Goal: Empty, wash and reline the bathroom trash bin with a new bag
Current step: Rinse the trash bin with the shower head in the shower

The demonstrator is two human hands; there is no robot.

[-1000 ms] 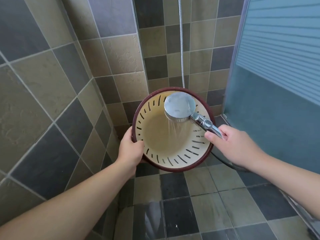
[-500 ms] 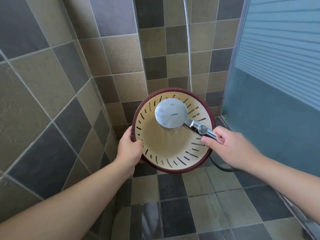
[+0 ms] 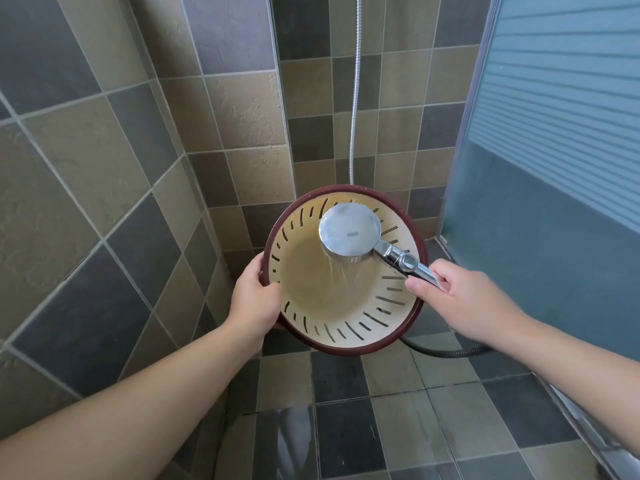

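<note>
Here the left hand is closed on the left rim of the trash bin, thumb inside, holding it in the air above the wet tiled floor, tipped so its mouth faces the camera. The bin is round, cream inside with dark slits around the wall and a dark red rim. The right hand is wrapped around the handle of the chrome shower head, which sprays water into the bin, and behind hangs the hose on the tiled wall.
</note>
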